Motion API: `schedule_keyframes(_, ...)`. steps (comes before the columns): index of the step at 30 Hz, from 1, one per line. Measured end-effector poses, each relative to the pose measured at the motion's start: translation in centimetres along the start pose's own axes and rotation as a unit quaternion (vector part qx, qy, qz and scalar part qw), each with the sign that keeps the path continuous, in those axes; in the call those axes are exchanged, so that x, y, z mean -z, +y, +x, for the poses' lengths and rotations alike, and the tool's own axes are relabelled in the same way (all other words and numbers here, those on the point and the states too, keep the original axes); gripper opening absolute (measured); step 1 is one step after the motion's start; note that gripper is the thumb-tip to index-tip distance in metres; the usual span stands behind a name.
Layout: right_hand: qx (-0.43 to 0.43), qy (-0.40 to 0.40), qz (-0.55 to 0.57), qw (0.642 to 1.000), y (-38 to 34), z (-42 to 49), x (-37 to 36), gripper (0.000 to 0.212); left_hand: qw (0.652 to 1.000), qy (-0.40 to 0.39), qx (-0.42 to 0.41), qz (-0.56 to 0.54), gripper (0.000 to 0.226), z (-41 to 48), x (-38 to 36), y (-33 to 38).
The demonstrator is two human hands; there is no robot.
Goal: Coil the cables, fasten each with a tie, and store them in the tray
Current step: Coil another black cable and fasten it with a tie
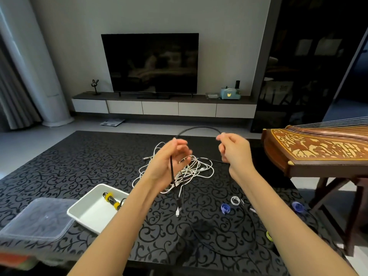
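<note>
You held one black cable (172,168) in the air, above and right of the white tray (89,214). Your left hand (169,160) had its fingers curled round the cable. Your right hand (233,148) pinched it at the fingertips, and a loop arched between your raised wrists. One white cable tangle (196,166) lay beyond the tray, and one coiled cable (112,201) with two yellow ties lay inside it. Four loose ties (225,208) lay right of the tray on the black patterned desk (79,156). One clear lid (35,218) sat just left, with a television (151,62) far beyond.

Open table (79,156) runs along the far left; white cable tangle (201,168) blocks the middle, tray (72,213) and lid (35,218) the near left
</note>
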State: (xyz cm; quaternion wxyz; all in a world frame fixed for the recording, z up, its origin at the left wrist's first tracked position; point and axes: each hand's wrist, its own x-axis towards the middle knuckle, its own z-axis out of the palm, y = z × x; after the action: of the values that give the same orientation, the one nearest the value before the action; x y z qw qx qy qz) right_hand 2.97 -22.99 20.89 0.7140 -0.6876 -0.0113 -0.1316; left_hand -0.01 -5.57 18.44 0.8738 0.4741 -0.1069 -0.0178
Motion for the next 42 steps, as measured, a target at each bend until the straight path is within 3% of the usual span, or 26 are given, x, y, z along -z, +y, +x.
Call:
schedule_keyframes(5, 0.098, -0.133, -0.164, 0.973, 2.7, -3.7, -1.9, 0.022, 0.996, 0.053, 0.028, -0.060, 0.041, 1.3, -0.6, 0.4)
schedule_keyframes(10, 0.156, -0.180, -0.301, 0.923, 4.6, -5.4, -2.1, 0.029, 0.991, 0.061, 0.063, -0.097, 0.040, 1.4, 0.3, 2.1)
schedule_keyframes(15, 0.075, -0.251, -0.195, 0.945, 4.5, -6.3, -2.1, 0.030, 0.984, 0.117, 0.061, -0.124, 0.045, 1.7, 0.3, 3.1)
schedule_keyframes(20, 0.053, -0.310, -0.151, 0.937, 3.9, -7.4, -3.0, 0.043, 0.977, 0.154, 0.079, -0.123, 0.052, 2.9, -0.7, 3.1)
schedule_keyframes(24, 0.053, -0.291, -0.150, 0.943, 3.6, -7.5, -3.5, 0.040, 0.980, 0.146, 0.073, -0.115, 0.052, 3.2, -1.2, 3.4)
schedule_keyframes(27, 0.061, -0.253, -0.142, 0.955, 3.6, -7.2, -3.5, 0.035, 0.988, 0.134, 0.073, 0.015, 0.047, 2.1, -1.1, 2.4)
schedule_keyframes(29, 0.071, -0.242, -0.149, 0.956, 3.5, -6.9, -3.4, 0.036, 0.990, 0.103, 0.083, 0.045, 0.037, 1.2, -1.1, 1.3)
schedule_keyframes(33, 0.069, -0.285, -0.150, 0.944, 4.0, -6.9, -3.3, 0.037, 0.989, 0.099, 0.100, -0.053, 0.041, 1.2, -1.1, 1.1)
schedule_keyframes(35, 0.039, -0.319, -0.123, 0.939, 4.9, -7.0, -2.7, 0.026, 0.989, 0.114, 0.082, -0.052, 0.044, 1.7, -0.6, 1.8)
schedule_keyframes(37, 0.009, -0.328, -0.120, 0.937, 6.5, -6.9, -1.1, 0.011, 0.989, 0.139, 0.040, -0.015, 0.044, 2.1, 0.4, 3.1)
schedule_keyframes(39, -0.011, -0.311, -0.144, 0.939, 8.2, -6.6, 1.1, 0.008, 0.981, 0.183, -0.013, 0.068, 0.042, 2.4, 1.7, 4.9)
schedule_keyframes(41, -0.009, -0.275, -0.194, 0.942, 9.3, -6.0, 3.0, 0.013, 0.944, 0.236, -0.061, 0.221, 0.038, 2.6, 2.7, 6.1)
schedule_keyframes(42, 0.007, -0.254, -0.226, 0.940, 9.5, -5.7, 3.6, 0.017, 0.908, 0.251, -0.078, 0.325, 0.036, 2.7, 3.1, 6.3)
